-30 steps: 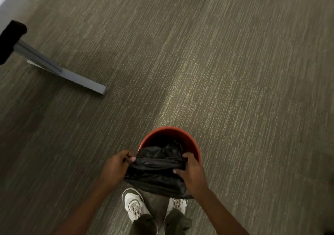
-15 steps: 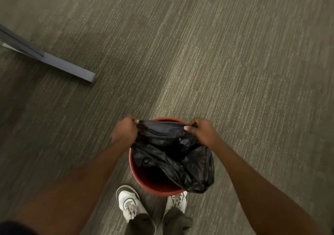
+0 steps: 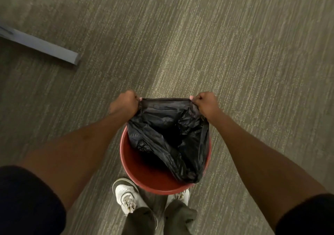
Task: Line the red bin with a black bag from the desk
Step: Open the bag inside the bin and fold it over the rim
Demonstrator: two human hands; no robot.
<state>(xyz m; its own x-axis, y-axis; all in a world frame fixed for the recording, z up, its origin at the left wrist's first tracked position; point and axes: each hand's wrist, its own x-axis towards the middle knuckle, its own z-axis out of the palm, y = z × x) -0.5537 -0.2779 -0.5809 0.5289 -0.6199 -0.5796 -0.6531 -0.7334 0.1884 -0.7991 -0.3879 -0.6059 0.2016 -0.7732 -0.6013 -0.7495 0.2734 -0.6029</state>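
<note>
The red bin (image 3: 144,177) stands on the carpet just in front of my feet. A crumpled black bag (image 3: 168,135) hangs into it and drapes over its right rim. My left hand (image 3: 124,102) grips the bag's top edge at the left corner. My right hand (image 3: 206,102) grips the same edge at the right corner. The edge is pulled taut between my fists, over the bin's far rim. The far rim is hidden by the bag. The near left part of the bin's inside shows bare red.
A grey metal desk foot (image 3: 45,48) lies on the carpet at the far left. My white shoes (image 3: 126,196) stand right behind the bin. Striped grey-green carpet (image 3: 235,44) surrounds everything.
My hands have carried the bag's edge from the bin's near rim to its far side and pulled it wider and taut. The view has tilted down closer over the bin.
</note>
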